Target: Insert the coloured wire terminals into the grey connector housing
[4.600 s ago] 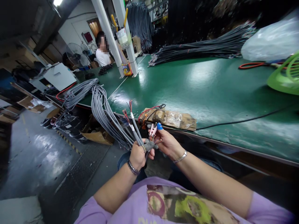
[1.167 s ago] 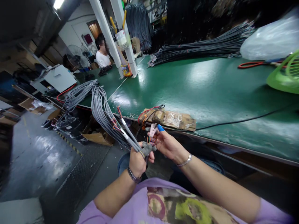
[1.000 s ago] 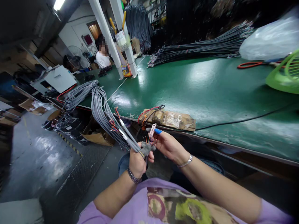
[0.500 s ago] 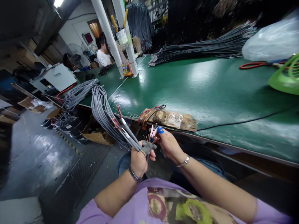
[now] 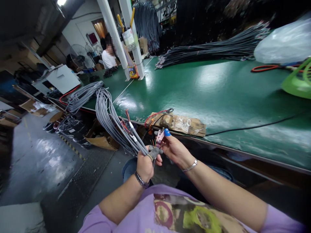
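Observation:
My left hand [image 5: 145,166], with grey covers on its fingertips, is closed around grey cables [image 5: 139,142]. Thin coloured wires [image 5: 153,142] fan out from a cable end at its fingertips. Close beside it, my right hand [image 5: 178,151] has a blue cover [image 5: 167,132] on one fingertip. It pinches a small pale pink clip [image 5: 160,136] at the wires; the clip's tip is hard to make out. Two more cable ends [image 5: 132,127] with white bands and reddish wires stick up past my left hand.
A big grey cable bundle [image 5: 104,103] drapes over the edge of the green table [image 5: 189,90]. A taped wooden board [image 5: 194,126] lies at the near edge. Dark cables [image 5: 209,50], a plastic bag [image 5: 284,43] and a green basket [image 5: 296,82] lie farther back. A person [image 5: 108,58] is in the background.
The pink clip has turned slightly between my right fingertips, and fewer coloured wires show beside it. My left hand keeps its hold on the cables. The view has shifted slightly.

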`<state>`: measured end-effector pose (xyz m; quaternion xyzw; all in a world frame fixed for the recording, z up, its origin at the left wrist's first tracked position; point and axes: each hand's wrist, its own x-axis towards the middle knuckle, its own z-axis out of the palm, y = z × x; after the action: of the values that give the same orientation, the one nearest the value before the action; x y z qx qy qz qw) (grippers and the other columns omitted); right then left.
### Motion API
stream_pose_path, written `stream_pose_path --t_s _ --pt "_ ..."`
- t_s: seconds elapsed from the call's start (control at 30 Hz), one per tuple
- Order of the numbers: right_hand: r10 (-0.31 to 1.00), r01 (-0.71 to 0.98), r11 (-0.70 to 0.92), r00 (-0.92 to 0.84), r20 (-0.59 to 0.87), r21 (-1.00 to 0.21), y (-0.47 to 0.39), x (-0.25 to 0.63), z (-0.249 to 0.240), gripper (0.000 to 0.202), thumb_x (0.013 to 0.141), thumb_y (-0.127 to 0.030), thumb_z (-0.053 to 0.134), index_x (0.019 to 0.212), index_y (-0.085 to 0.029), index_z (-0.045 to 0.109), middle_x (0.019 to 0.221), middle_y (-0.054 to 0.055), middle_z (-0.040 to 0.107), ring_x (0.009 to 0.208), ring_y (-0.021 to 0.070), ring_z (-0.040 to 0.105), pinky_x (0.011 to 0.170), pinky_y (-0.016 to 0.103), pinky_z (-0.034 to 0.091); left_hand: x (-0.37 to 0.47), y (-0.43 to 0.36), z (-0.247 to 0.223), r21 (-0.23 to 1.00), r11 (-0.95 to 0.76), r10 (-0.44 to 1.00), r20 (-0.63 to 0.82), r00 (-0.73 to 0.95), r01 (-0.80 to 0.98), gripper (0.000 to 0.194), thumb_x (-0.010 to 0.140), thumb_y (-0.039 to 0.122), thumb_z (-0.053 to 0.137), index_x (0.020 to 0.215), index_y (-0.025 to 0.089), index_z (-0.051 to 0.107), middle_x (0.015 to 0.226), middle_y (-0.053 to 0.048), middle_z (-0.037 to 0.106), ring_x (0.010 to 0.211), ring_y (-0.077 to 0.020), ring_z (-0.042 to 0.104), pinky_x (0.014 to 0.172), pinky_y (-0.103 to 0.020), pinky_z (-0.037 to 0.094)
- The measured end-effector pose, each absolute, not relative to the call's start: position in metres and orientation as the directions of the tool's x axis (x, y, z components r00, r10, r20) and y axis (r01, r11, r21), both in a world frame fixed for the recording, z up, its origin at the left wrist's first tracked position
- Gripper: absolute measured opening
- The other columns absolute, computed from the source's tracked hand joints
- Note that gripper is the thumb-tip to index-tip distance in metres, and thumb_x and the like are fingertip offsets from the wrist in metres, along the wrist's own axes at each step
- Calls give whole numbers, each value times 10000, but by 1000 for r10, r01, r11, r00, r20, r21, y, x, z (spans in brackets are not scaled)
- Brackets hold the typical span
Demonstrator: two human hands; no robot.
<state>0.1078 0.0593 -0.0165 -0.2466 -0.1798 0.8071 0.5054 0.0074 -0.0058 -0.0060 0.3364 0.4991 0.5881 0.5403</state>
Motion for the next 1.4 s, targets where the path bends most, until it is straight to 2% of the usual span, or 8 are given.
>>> stream_pose_path --t_s 0.23,0.37,0.47,0.77,0.97,1.17,1.27,1.4 --pt "857 -693 -506 -470 -211 -514 58 114 -12 353 738 -535 668 766 -184 658 694 9 637 594 114 531 579 251 458 6 -13 -7 951 20 981 -79 -178 -310 294 706 393 695 619 127 605 466 9 562 381 -71 484 371 -167 399" --pt "889 -671 -435 -425 -169 -600 58 117 -15 272 713 -434 731 776 -178 662 670 -4 612 613 110 531 602 247 458 6 -16 -8 950 5 980 -66 -187 -311 285 715 396 698 673 122 629 486 10 568 399 -68 490 383 -164 405" --pt "895 -662 -419 -417 -159 -621 57 116 -18 295 696 -447 741 778 -174 668 670 -3 604 628 111 539 603 242 457 6 -14 -7 946 10 974 -83 -211 -325 281 716 394 693 677 124 627 489 10 575 398 -68 492 384 -162 405" --pt "857 -660 -497 -477 -197 -563 62 113 -16 295 707 -450 736 778 -167 692 707 15 651 609 115 549 590 256 470 9 -9 -3 953 37 970 -106 -217 -300 262 700 370 688 628 134 602 475 11 568 385 -70 482 375 -167 397" --pt "881 -708 -462 -437 -183 -534 64 108 -17 273 694 -442 752 701 -183 665 659 -7 634 561 96 520 553 229 458 8 -7 -10 959 58 971 -119 -206 -278 255 702 361 686 620 139 590 472 16 563 378 -68 474 373 -169 393" --pt "863 -681 -490 -467 -192 -544 58 110 -18 377 673 -554 719 718 -185 652 706 10 645 613 110 551 592 237 478 8 -9 -9 960 50 973 -109 -201 -276 275 697 379 695 620 136 592 474 15 562 381 -69 478 374 -170 396" --pt "843 -620 -490 -516 -151 -613 48 116 -21 478 621 -620 717 770 -169 665 743 34 644 622 121 548 597 252 477 7 -12 -10 963 47 974 -103 -203 -267 288 700 388 696 611 140 580 477 16 564 386 -70 483 381 -171 401" --pt "886 -486 -325 -457 -80 -811 32 125 -20 336 641 -459 779 761 -169 657 663 2 599 568 104 500 557 237 427 4 -17 -15 979 42 985 -74 -158 -198 284 727 396 679 639 143 586 502 7 590 405 -78 504 408 -184 423"
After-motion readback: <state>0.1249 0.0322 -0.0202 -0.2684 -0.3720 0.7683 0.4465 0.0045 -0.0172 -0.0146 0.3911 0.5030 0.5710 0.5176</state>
